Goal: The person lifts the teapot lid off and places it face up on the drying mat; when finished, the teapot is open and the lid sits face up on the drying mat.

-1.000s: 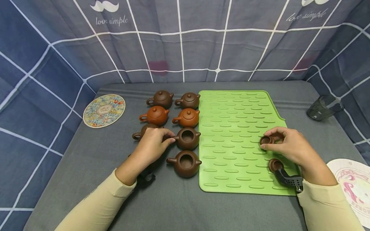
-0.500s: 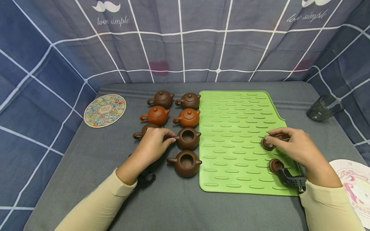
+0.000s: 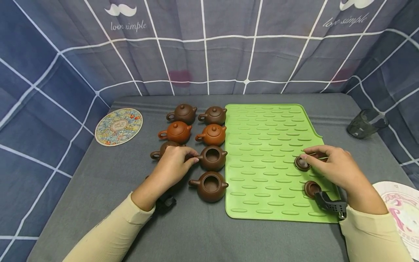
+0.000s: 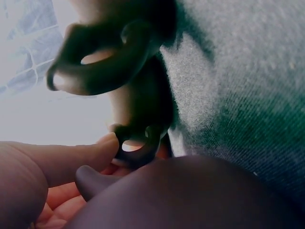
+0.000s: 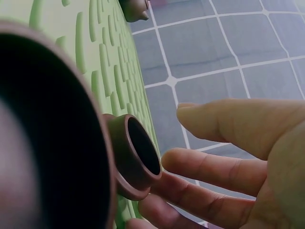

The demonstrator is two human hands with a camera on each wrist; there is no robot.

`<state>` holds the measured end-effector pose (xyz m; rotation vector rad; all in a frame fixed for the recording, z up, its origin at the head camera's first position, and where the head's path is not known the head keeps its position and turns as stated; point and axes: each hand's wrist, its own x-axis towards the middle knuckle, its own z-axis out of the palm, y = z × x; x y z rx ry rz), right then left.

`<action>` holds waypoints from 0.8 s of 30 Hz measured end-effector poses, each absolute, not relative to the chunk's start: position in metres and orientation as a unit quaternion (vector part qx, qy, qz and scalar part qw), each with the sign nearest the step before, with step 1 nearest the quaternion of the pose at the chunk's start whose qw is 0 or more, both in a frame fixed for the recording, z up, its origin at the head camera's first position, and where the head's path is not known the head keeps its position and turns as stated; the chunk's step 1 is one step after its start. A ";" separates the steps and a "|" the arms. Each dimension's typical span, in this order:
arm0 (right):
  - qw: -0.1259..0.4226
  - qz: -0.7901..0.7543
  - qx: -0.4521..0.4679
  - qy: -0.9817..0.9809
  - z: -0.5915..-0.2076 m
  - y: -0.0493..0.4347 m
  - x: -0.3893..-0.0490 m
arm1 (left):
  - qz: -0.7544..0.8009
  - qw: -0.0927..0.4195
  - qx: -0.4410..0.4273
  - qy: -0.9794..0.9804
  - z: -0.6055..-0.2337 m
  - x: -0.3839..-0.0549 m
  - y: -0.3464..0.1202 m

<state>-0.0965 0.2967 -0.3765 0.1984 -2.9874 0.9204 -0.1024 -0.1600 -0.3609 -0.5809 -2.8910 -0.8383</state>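
My left hand [image 3: 171,165] pinches the handle of a dark brown teapot without a lid [image 3: 212,157], thumb against the handle loop in the left wrist view. Another lidless brown teapot [image 3: 211,186] stands just nearer. Over the green mat [image 3: 262,189], my right hand [image 3: 342,173] has its fingertips right at a small brown teapot lid [image 3: 301,167], which lies with its hollow side up. In the right wrist view the thumb [image 5: 224,121] is lifted away from this lid [image 5: 126,160]. A second upturned lid [image 3: 311,188] lies closer, partly behind the black wrist camera mount.
Two orange teapots [image 3: 178,131] and two brown lidded ones [image 3: 183,113] stand farther back. My left hand partly hides another brown teapot [image 3: 160,153]. A patterned round mat [image 3: 118,127] lies left. A dark glass [image 3: 363,125] and a white plate [image 3: 397,203] are at the right.
The right thumb has come off the lid's near side, and the hand has shifted slightly right. The lid now rests lower on the mat. My left hand keeps its place on the teapot handle.
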 end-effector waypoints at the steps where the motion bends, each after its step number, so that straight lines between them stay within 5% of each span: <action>1: 0.006 0.294 0.064 -0.954 -0.377 0.297 -0.096 | -0.274 0.039 -0.190 -0.942 -0.361 -0.102 -0.160; 16: 0.063 0.289 0.081 -0.952 -0.363 0.287 -0.096 | -0.242 0.066 -0.211 -0.945 -0.356 -0.100 -0.155; 24: 0.120 0.262 0.181 -0.940 -0.338 0.243 -0.102 | -0.251 0.094 -0.222 -0.937 -0.339 -0.103 -0.149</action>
